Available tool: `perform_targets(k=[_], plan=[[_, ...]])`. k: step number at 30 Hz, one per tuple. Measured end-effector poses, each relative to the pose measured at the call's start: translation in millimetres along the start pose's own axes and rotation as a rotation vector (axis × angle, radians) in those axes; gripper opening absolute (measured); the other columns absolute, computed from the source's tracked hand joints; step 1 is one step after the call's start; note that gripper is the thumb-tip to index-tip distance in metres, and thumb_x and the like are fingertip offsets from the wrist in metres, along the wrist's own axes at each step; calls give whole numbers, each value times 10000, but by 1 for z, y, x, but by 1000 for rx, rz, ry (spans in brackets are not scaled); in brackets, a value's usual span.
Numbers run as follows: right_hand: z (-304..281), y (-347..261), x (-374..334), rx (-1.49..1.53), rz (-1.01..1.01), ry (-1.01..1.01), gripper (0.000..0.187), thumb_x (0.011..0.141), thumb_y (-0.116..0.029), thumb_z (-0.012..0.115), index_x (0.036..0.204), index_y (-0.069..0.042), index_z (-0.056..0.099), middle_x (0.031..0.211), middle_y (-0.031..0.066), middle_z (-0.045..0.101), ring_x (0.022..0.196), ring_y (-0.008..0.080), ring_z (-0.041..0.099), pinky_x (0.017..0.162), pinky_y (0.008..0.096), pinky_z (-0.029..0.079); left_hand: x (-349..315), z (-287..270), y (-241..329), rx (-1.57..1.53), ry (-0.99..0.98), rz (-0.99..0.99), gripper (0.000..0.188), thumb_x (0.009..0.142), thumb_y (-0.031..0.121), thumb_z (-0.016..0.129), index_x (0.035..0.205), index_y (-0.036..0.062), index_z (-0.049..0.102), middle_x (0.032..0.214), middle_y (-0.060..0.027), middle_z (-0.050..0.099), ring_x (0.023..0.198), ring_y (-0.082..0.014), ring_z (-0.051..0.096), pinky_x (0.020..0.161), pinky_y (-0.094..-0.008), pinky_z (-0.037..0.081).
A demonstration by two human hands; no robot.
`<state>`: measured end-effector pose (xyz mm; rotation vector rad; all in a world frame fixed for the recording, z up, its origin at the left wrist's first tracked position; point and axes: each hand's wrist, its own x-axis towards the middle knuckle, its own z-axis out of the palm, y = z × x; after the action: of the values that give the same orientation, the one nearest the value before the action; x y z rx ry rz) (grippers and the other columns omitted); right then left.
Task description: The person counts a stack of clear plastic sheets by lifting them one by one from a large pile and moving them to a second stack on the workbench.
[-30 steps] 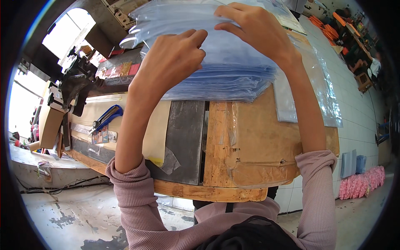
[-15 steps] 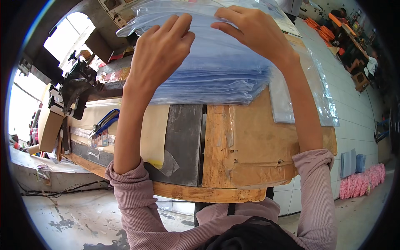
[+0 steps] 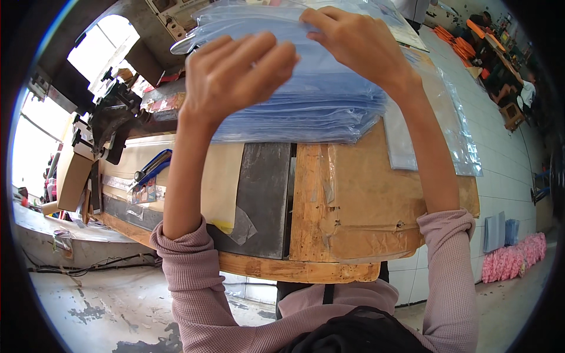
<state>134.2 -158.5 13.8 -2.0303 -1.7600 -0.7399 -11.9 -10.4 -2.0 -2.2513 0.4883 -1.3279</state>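
Observation:
A thick stack of clear bluish plastic bags point(image 3: 306, 112) lies on the far part of a worn wooden worktable point(image 3: 353, 206). My left hand point(image 3: 235, 73) rests on the top of the stack with fingers curled over the top sheets. At the stack's far edge my right hand point(image 3: 353, 44) pinches the topmost sheet. Both forearms, in pink ribbed sleeves, reach up from the lower edge.
A dark machine point(image 3: 112, 117) stands at the table's left, with a blue-handled tool point(image 3: 154, 165) beside it. More clear bags point(image 3: 435, 135) lie flat to the right of the stack. Pink bundles point(image 3: 512, 259) sit on the floor at right, and orange items point(image 3: 479, 29) lie at the far right.
My left hand has shifted right and forward across the top of the stack, its fingers now curled on the sheets. My right hand stays at the far edge.

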Motion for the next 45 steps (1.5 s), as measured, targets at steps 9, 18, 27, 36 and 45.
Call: perform_targets(k=[9,18,27,36,45], plan=[[14,13,-1,-218,-178,280,192,831,-183,555,1017,-137,567,946,8,647,743,215,643,562,322,520,-48,47,1,-265,-508,-428,257,866,245,536,1081,104,538,1050,-104,612,806,-334,608,692,-414,503],[14,10,-3,-244,-150,199,191,842,-169,529,1029,-155,567,952,-17,643,738,198,643,563,316,522,-46,46,-1,-196,-632,-354,227,823,86,517,1050,73,521,784,-140,631,701,-316,619,596,-398,485],[19,13,-3,-231,-208,240,121,815,-84,490,919,-129,533,796,22,616,770,201,648,529,333,517,-49,50,0,-91,-622,-296,231,783,29,510,1011,68,514,666,-138,611,611,-317,611,555,-406,481],[21,13,-3,-203,-208,188,109,814,-85,491,908,-120,536,781,23,608,763,211,645,549,335,517,-50,52,3,-79,-623,-301,206,810,46,488,1012,71,516,641,-147,605,600,-324,610,549,-419,481],[26,1,-6,-89,-162,60,144,792,-95,513,930,-102,554,832,87,610,776,246,632,588,358,520,-44,49,9,-74,-637,-364,131,806,77,496,927,29,514,796,-152,612,761,-316,613,638,-396,493]])
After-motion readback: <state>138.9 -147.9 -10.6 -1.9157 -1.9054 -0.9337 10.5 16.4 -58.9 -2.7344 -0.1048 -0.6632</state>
